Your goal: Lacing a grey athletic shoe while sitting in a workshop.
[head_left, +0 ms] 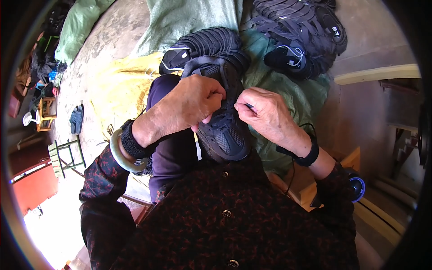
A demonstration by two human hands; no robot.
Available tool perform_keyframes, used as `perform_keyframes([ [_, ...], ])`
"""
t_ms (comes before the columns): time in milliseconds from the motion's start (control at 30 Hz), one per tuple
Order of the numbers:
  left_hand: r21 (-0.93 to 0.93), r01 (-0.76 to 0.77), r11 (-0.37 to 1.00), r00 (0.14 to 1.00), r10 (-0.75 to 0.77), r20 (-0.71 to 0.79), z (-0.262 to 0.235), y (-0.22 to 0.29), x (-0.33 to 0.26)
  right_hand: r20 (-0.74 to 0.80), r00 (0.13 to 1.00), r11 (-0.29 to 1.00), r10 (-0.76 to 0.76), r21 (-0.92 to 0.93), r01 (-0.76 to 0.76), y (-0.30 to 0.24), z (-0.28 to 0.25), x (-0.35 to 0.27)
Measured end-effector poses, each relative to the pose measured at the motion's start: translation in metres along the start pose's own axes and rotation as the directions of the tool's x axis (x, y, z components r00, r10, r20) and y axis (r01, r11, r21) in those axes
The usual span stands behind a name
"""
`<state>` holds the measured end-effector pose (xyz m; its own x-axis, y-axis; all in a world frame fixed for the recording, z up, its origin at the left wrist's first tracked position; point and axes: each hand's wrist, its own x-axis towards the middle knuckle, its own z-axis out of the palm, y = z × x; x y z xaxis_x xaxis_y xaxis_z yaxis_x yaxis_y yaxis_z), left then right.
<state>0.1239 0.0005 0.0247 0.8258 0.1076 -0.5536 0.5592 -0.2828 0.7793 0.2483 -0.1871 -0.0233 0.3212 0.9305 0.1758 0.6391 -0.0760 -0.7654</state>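
A black sneaker (228, 138) with a mesh toe rests on my lap, its toe toward me. My left hand (193, 101) is closed over the left side of its lacing, and the curled fingers hide what they grip. Just right of the tongue, my right hand (265, 110) pinches a thin dark strand, which looks like the shoe's lace, near the eyelets. A small dark end shows between its thumb and finger. Below my left hand hangs a pale strip (198, 146) beside the shoe.
Beyond the sneaker lies a row of nested black shoe parts (211, 42). More black shoes (306, 40) are heaped at the far right on green sacking (310, 96). Yellow sacking (119, 85) spreads to the left, near slippers (77, 119) and a small stool (66, 157). Wooden boards stand at right.
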Motion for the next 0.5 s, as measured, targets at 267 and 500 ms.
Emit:
perform_keyframes([
  [267, 0.682, -0.366, 0.633, 0.692, 0.675, -0.254, 0.024, -0.024, 0.008, 0.221, 0.933, 0.949, 0.284, 0.075, -0.307, 0.009, -0.007, 0.002],
  [500, 0.575, -0.378, 0.726, 0.715, 0.623, -0.317, 0.028, -0.031, 0.014, 0.232, 0.96, 0.988, 0.156, -0.055, -0.147, 0.016, -0.005, 0.009],
])
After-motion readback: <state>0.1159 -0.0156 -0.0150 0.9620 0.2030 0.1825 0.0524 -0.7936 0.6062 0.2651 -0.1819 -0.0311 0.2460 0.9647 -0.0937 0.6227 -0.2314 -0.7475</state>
